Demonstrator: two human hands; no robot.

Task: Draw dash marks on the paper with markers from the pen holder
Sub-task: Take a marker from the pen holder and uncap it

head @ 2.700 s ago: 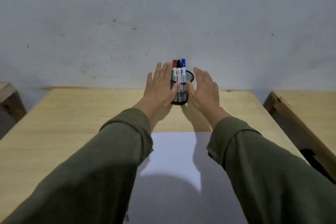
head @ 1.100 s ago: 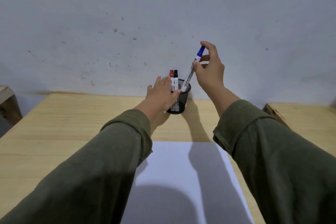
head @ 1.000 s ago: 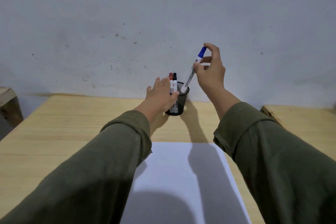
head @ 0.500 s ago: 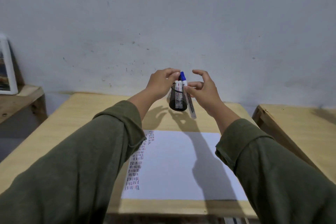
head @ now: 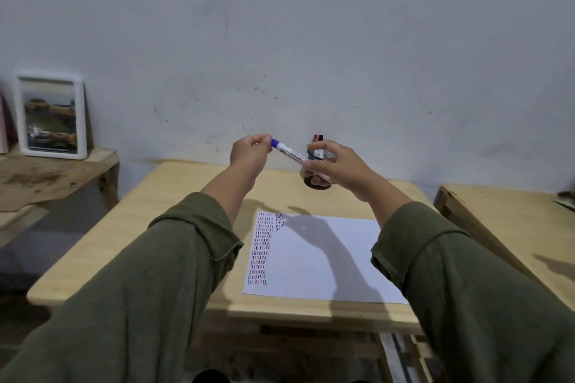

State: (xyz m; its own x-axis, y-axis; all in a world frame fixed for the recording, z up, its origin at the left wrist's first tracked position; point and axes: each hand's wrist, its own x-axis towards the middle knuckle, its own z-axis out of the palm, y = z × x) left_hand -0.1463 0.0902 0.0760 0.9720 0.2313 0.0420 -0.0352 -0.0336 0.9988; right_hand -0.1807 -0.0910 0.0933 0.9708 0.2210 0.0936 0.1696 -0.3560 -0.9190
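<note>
Since half a second ago the blue marker (head: 289,152) has tipped from near upright to almost level, held above the surface (head: 174,196) in front of the pen holder (head: 317,182). The left hand (head: 249,154) pinches its blue cap; the right hand (head: 334,165) has its fingers closed round the barrel. Uncapping seems in hand: next, pull apart, then bring the tip down to the paper (head: 314,261) beside the existing dashes.

Blue-capped marker (head: 287,152) held slanted above table, dash-marked paper (head: 314,258) flat, pen holder (head: 317,182) behind.
</note>
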